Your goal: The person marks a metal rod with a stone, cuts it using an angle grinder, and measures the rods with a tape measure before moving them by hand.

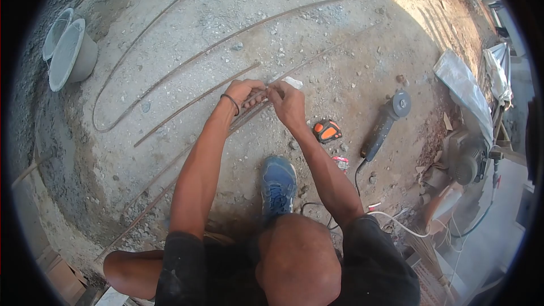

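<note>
Both my hands meet over thin brown steel rods (170, 165) that slant across the ground in front of my foot. My left hand (246, 93), with a dark band at the wrist, is closed around the rods, its fingers curled beneath. Close beside it, my right hand (287, 102) pinches at the same rods with thumb and fingertips. What lies exactly between the fingertips is too small to make out. A pale flat piece (293, 83) shows just behind my right hand. A shorter rod (195, 105) rests on the ground left of my left hand.
A long rod bent into a hairpin (226, 38) lies farther out. Grey buckets (76, 56) stand at far left. An orange-black tape measure (327, 131) and an angle grinder (386, 124) with its cord lie to the right. My blue shoe (277, 184) is below the hands.
</note>
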{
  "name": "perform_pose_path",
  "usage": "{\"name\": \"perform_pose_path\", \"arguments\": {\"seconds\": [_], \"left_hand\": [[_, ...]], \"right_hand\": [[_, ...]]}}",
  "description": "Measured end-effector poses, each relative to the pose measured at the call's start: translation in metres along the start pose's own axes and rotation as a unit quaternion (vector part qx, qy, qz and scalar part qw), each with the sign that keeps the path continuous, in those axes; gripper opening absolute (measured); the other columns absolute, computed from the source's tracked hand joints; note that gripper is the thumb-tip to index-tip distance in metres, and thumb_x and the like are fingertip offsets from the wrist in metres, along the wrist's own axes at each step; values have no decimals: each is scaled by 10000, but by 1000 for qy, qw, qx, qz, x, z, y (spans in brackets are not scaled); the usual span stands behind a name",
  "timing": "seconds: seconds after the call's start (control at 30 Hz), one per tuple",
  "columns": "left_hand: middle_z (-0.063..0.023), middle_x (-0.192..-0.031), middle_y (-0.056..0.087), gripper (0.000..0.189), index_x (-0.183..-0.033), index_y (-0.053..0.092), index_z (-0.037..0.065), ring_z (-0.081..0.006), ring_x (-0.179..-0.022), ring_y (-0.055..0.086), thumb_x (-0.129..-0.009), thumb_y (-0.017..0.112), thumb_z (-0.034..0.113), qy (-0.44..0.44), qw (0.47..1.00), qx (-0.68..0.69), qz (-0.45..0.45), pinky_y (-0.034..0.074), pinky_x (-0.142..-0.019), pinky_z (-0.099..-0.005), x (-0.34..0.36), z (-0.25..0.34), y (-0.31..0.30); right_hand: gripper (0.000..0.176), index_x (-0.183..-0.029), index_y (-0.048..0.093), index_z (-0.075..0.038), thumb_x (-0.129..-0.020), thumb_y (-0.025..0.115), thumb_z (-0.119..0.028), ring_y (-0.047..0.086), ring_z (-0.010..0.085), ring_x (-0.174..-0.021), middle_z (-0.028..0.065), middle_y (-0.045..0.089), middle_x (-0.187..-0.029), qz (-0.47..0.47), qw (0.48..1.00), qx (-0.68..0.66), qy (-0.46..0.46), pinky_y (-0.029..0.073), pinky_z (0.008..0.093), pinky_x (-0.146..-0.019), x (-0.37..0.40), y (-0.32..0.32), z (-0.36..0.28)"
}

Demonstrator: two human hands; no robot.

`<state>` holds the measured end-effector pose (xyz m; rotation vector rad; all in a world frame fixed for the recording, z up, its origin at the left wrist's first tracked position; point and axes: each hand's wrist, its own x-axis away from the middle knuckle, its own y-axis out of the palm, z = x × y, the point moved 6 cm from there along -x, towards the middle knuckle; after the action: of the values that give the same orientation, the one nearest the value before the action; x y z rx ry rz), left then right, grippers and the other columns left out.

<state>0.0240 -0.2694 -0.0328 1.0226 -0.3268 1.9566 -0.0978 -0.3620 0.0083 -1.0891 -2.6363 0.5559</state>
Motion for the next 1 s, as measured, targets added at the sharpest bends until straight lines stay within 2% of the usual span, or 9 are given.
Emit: {"name": "perform_pose_path", "arguments": {"seconds": [0.17, 0.37, 0.43, 0.57, 0.67, 0.73, 0.8, 0.9, 1.0], "left_hand": [[-65, -699, 639, 231, -826, 689, 13, -105, -555, 530, -816, 665, 243, 5, 1000, 9, -15, 336, -441, -225, -4, -4, -4], [-64, -708, 643, 232, -858, 698, 5, -94, -542, 520, -816, 666, 232, 32, 998, 39, -27, 333, -428, -216, 8, 12, -6], [-69, -704, 645, 236, -863, 697, -7, -88, -502, 507, -819, 663, 222, 44, 998, 42, -23, 322, -390, -206, 13, 25, -8], [-72, -693, 643, 241, -860, 692, -17, -83, -475, 498, -821, 660, 219, 55, 997, 39, -28, 314, -361, -199, 13, 29, -7], [-65, -670, 637, 231, -842, 692, -19, -81, -491, 515, -819, 663, 209, 49, 997, 52, -29, 312, -359, -200, 13, 24, -2], [-53, -658, 637, 214, -818, 693, -11, -83, -511, 531, -818, 670, 201, 82, 994, -70, 32, 345, -388, -210, 7, 25, -1], [-49, -657, 639, 205, -814, 696, -7, -85, -522, 538, -812, 677, 197, 106, 988, -98, 47, 366, -412, -218, -3, 20, -2], [-44, -668, 649, 170, -814, 701, -2, -87, -544, 551, -803, 684, 167, 119, 982, -137, 53, 408, -461, -233, -12, 2, -7], [-46, -697, 665, 121, -840, 701, -4, -87, -568, 567, -802, 676, 108, 113, 983, -141, 38, 437, -494, -239, -11, -11, -13]], "right_hand": [[164, -946, 683, 2, -831, 636, -106, 674, 365, -796, 212, 679, -853, 1, 1000, 19, -22, 514, 408, -692, -4, -2, -9], [173, -934, 695, -16, -791, 677, -113, 666, 365, -771, 208, 670, -827, 5, 985, 138, -99, 513, 418, -679, 8, -8, -17], [161, -923, 697, -28, -795, 680, -124, 671, 357, -769, 208, 677, -852, -2, 996, 83, -20, 517, 408, -682, 17, -18, -3], [162, -917, 693, -32, -798, 685, -141, 678, 345, -762, 198, 684, -832, 20, 1000, 2, 1, 522, 397, -695, 19, -34, -5], [203, -927, 692, -37, -792, 701, -189, 685, 333, -750, 180, 688, -785, -44, 995, 91, 15, 525, 394, -705, 14, -52, -3], [249, -942, 693, -43, -779, 713, -230, 688, 323, -744, 171, 688, -755, -134, 962, 229, 65, 526, 400, -703, 22, -65, 7], [257, -939, 693, -51, -786, 711, -257, 693, 311, -748, 167, 700, -783, -111, 961, 244, 70, 524, 409, -700, 29, -85, 15], [266, -951, 695, -39, -818, 703, -269, 700, 270, -719, 158, 709, -792, -68, 965, 193, 165, 529, 361, -665, 47, -123, 18], [253, -954, 696, -23, -828, 699, -243, 699, 254, -707, 159, 710, -800, -20, 965, 227, 134, 529, 345, -650, 65, -153, 40]]}}
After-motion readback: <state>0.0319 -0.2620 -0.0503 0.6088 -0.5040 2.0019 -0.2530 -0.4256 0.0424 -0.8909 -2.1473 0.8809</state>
